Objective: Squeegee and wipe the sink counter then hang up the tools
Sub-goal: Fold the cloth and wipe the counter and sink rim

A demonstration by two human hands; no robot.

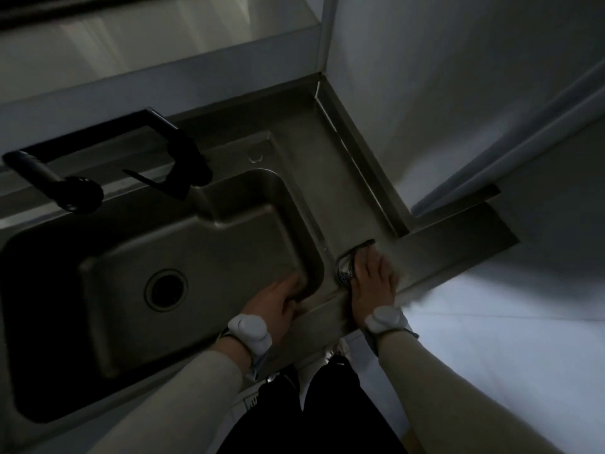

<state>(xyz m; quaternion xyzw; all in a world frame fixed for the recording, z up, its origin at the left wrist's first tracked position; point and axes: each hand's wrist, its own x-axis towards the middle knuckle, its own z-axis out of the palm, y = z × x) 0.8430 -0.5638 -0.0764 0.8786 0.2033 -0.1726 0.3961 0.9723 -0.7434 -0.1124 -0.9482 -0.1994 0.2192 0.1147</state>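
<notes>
A steel sink counter (pixel 343 191) runs to the right of the basin (pixel 183 257). My right hand (pixel 373 283) lies flat on a dark patterned cloth (pixel 347 270) and presses it onto the counter near the front edge. My left hand (pixel 278 303) rests on the basin's front right corner, its fingertips reaching over the rim into the basin. It holds nothing that I can see. No squeegee shows in this view.
A black faucet (pixel 137 158) with a long handle stands behind the basin at the left. A raised steel lip borders the counter at the back and right, against a pale wall (pixel 458 93). The drain (pixel 167 290) sits in the basin floor. The scene is dim.
</notes>
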